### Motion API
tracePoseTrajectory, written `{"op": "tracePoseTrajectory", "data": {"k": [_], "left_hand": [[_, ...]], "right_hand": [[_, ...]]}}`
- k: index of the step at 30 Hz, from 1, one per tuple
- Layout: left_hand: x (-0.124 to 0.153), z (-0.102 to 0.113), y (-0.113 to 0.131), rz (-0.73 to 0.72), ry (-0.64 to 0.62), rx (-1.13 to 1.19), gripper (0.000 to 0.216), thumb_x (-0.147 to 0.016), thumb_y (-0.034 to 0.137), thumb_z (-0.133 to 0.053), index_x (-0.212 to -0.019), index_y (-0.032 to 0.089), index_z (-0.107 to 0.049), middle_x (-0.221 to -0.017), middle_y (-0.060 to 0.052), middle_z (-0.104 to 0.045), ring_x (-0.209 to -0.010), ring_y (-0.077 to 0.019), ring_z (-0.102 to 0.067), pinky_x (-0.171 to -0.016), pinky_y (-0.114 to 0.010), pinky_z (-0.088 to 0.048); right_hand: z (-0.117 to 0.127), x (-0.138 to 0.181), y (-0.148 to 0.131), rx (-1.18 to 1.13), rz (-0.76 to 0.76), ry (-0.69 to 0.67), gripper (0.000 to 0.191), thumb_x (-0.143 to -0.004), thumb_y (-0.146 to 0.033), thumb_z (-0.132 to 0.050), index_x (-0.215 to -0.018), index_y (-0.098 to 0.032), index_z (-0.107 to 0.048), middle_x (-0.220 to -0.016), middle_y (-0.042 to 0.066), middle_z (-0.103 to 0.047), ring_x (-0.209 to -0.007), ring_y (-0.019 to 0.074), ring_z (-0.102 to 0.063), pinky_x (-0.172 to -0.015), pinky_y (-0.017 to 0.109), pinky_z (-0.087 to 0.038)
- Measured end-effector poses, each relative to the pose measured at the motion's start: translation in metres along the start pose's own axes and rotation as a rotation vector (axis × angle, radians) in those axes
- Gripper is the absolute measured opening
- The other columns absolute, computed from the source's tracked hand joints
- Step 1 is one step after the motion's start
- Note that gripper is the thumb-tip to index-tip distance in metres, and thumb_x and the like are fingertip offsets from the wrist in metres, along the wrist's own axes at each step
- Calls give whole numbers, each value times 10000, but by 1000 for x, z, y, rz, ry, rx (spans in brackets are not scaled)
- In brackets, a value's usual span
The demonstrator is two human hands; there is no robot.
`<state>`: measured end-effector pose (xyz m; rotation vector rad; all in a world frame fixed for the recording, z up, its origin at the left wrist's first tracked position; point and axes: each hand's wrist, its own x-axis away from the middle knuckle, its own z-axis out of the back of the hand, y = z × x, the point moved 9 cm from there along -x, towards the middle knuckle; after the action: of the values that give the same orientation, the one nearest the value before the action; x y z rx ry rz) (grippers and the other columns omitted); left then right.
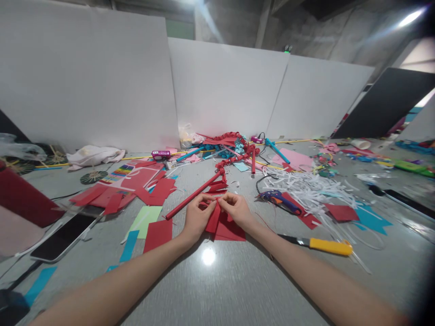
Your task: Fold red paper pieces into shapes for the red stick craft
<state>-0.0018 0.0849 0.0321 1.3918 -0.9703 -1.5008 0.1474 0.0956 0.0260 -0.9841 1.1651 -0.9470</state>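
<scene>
My left hand (197, 216) and my right hand (237, 209) meet at the middle of the grey table, fingers pinched together on a small piece of red paper (213, 218). Under them lie more red paper sheets (229, 230). A long red rolled paper stick (192, 196) runs from just left of my left hand up toward the back. Both forearms reach in from the bottom edge.
A yellow-handled utility knife (325, 245) lies right of my right arm. A blue glue gun (279, 198) and white paper shreds (312, 190) sit at right. Red sheets (136, 185), a green sheet (147, 219), a phone (64, 237) lie at left. White boards (224, 86) wall the back.
</scene>
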Motion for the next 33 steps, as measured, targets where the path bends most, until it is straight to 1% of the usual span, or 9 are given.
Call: {"op": "tracePoseTrajectory", "data": {"k": [3, 7, 14, 19, 26, 30, 33], "left_hand": [[0, -4, 0, 7, -41, 12, 175, -860, 342, -700, -891, 172, -727, -906, -65, -735, -854, -207, -677, -798, -303, -507], [-1, -6, -2, 6, -64, 30, 240, -920, 394, -633, -912, 176, -735, -922, -63, -746, -858, -207, -677, -801, -303, -502], [-2, -3, -5, 12, -35, 69, 256, -927, 397, -628, -1034, 184, -720, -1052, -76, -742, -962, -215, -670, -851, -310, -495], [-2, -3, -9, 45, -37, 52, 259, -916, 412, -636, -975, 174, -720, -987, -77, -743, -901, -215, -670, -823, -314, -497], [-1, -6, -15, 65, -61, 156, 270, -879, 426, -688, -864, 156, -682, -870, -54, -706, -801, -183, -634, -770, -289, -497], [-2, -7, -18, 74, -57, 176, 300, -898, 440, -654, -790, 161, -655, -782, -24, -658, -739, -161, -593, -731, -272, -474], [-2, -9, -16, 64, -78, 173, 294, -902, 437, -646, -801, 162, -665, -795, -28, -663, -752, -166, -595, -739, -274, -473]], "right_hand": [[1, 0, -2, -5, 5, 6, 388, -843, -544, -702, -735, -183, -607, -635, -30, -528, -563, 117, -449, -554, 249, -379], [0, 0, -4, -15, 18, 1, 372, -849, -519, -703, -737, -182, -596, -652, -30, -522, -576, 118, -448, -569, 253, -378], [-2, 0, -9, -5, 31, -7, 384, -859, -506, -689, -696, -189, -547, -631, -34, -507, -576, 118, -446, -577, 252, -380], [-1, 0, -8, -22, 35, 0, 368, -860, -495, -688, -707, -190, -549, -626, -38, -496, -569, 117, -434, -567, 252, -365], [1, -1, -6, -37, 37, 14, 361, -851, -499, -702, -728, -184, -573, -641, -37, -500, -577, 116, -433, -568, 252, -364], [0, 0, -8, -25, 42, 12, 365, -848, -498, -703, -715, -187, -566, -630, -36, -501, -576, 120, -439, -569, 253, -369], [0, 0, -8, -21, 45, 7, 364, -845, -500, -704, -713, -189, -570, -630, -34, -504, -574, 121, -437, -572, 256, -370]]}}
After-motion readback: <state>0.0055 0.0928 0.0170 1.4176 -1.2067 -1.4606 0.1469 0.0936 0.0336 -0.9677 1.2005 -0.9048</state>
